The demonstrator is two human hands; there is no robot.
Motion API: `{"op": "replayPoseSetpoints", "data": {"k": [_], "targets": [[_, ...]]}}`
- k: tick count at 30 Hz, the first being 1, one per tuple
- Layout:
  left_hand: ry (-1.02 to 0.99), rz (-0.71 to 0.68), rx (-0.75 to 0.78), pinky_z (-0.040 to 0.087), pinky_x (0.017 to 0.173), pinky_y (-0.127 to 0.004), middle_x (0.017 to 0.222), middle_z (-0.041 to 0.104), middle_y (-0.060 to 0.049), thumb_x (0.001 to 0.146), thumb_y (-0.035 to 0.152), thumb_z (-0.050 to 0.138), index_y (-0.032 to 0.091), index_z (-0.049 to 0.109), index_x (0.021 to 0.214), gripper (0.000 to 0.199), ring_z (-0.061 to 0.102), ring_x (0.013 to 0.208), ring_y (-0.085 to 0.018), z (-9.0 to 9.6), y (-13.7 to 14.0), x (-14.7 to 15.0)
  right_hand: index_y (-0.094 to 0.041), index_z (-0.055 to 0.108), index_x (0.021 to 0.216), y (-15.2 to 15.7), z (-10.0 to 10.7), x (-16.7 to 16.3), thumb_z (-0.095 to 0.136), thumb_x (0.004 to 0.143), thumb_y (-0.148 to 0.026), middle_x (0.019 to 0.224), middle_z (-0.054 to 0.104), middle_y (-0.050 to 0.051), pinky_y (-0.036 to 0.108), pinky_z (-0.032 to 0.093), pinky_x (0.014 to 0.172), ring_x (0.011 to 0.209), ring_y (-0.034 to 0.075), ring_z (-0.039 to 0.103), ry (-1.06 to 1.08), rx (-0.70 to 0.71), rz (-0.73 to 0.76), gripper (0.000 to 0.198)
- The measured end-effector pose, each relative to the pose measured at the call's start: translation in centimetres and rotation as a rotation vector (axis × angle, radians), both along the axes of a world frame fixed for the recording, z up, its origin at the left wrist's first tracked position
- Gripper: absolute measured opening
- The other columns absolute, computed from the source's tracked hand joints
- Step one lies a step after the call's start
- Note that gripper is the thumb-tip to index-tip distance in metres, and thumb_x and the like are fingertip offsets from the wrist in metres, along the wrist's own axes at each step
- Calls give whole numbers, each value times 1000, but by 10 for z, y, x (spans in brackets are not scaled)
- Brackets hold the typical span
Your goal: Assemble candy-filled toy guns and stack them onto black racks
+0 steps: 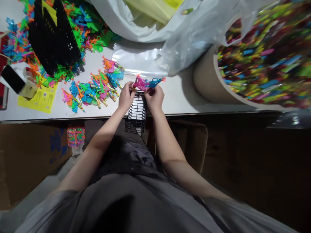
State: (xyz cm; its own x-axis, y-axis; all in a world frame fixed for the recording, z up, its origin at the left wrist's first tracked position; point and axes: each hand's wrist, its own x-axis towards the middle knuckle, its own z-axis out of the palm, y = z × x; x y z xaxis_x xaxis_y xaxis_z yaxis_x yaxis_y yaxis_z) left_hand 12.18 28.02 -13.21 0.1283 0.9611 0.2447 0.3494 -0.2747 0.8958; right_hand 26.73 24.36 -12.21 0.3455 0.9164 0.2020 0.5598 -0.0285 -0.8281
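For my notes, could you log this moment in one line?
left hand: holds pink plastic piece; right hand: holds blue plastic piece; between wrists: black rack

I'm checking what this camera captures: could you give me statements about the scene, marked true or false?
1. The left hand and right hand hold plastic pieces. True.
2. The round tub is at the picture's left. False: the tub is at the right.
3. A black rack is at the table's near edge. True.
4. The tub is empty. False: it holds many colourful items.
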Motion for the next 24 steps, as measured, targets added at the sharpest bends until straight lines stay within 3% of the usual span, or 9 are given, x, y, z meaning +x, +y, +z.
{"op": "replayPoseSetpoints", "data": {"k": [5,9,11,13,14,17,18,21,24], "targets": [[103,89,164,46,92,-35,108,56,-10,87,21,47,19,49,114,27,56,105,-19,24,-34,-8,-19,47,72,1,8,-5,59,73,-29,66,50,-1,33,44,67,62,13,47,42,-51,-11,16],[275,153,271,39,97,-38,101,60,-8,86,23,43,20,60,96,19,55,105,-20,52,-83,-47,-19,45,70,10,15,-11,62,69,-25,66,50,-2,32,44,67,62,13,47,150,-132,-50,18],[358,329,218,35,98,-41,101,60,-10,85,24,44,20,63,88,19,54,104,-22,67,-93,-78,-19,47,74,13,20,-13,63,67,-21,70,51,-1,32,45,68,65,14,49,226,-165,-31,18],[438,564,116,31,99,-43,103,61,-12,86,26,43,19,64,94,23,52,107,-25,82,-87,-112,-18,48,83,9,27,-17,61,67,-18,79,53,1,33,46,70,69,14,51,260,-144,-59,21],[489,611,61,30,98,-43,103,62,-12,87,28,42,19,63,99,26,52,107,-26,89,-81,-126,-18,49,88,5,31,-22,58,69,-17,85,54,3,34,47,72,72,15,52,246,-96,-113,21],[683,474,-81,32,92,-44,94,67,-10,88,33,41,23,64,104,30,56,100,-28,106,-58,-156,-18,50,94,-13,48,-52,44,79,-19,93,53,8,36,46,78,81,18,53,105,127,-210,17],[741,412,-112,33,91,-43,92,68,-10,87,34,42,23,64,105,31,57,98,-28,109,-53,-160,-18,51,94,-17,55,-68,41,81,-19,93,54,8,35,46,79,84,18,53,51,176,-130,17],[828,360,-138,34,88,-42,90,69,-11,85,37,46,21,63,108,33,60,93,-29,114,-48,-163,-18,58,98,-14,74,-123,43,83,-20,95,59,9,35,45,84,91,21,54,-127,206,329,21],[797,398,-101,36,86,-39,90,69,-10,86,38,46,19,63,99,29,60,94,-28,118,-56,-165,-16,60,110,8,90,-171,50,83,-23,106,60,12,39,43,88,100,25,52,-327,142,495,29]]}}
